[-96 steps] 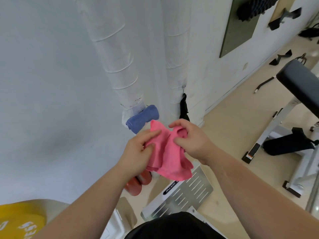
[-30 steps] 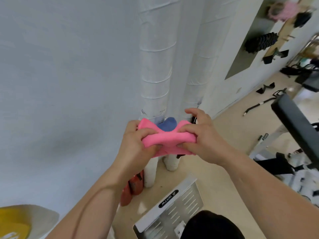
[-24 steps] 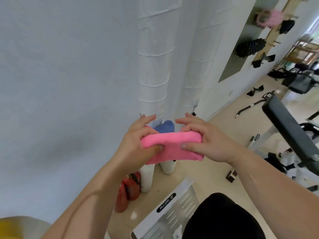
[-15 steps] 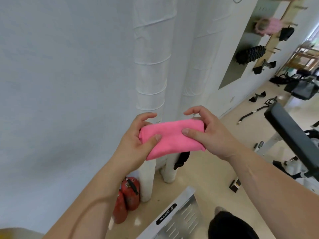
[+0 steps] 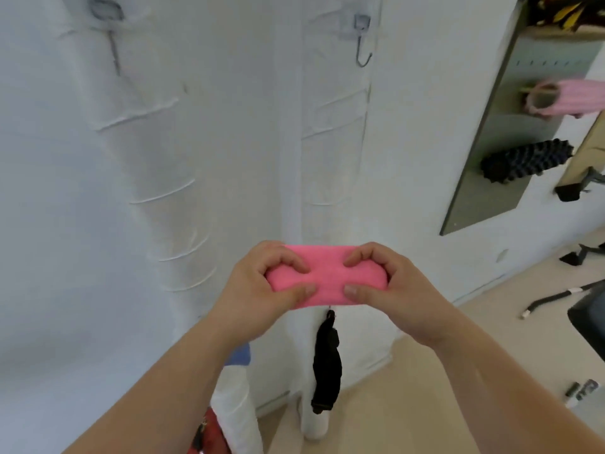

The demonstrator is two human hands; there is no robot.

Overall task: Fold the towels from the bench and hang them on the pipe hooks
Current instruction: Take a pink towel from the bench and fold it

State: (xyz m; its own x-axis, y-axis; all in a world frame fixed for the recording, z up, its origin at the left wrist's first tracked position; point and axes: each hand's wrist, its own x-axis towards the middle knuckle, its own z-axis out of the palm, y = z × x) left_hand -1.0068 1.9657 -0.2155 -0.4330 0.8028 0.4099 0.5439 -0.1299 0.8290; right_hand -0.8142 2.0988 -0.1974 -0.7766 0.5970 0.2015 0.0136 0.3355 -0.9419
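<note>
A pink towel, folded into a compact oblong bundle, is held up in front of two white wrapped pipes. My left hand grips its left end and my right hand grips its right end, thumbs underneath. High on the right pipe a metal hook hangs bare. A second hook sits high on the left pipe. A blue towel shows partly behind my left forearm, low on the left pipe. A black item hangs low on the right pipe.
A white wall fills the left. At right a wall rack holds a pink roller and a black foam roller. A red object stands on the floor by the left pipe. A black bench edge is at far right.
The towel went from loosely crumpled to a tight folded bundle and rose higher. My view tilted upward, bringing the two upper hooks into sight and dropping the floor plate out.
</note>
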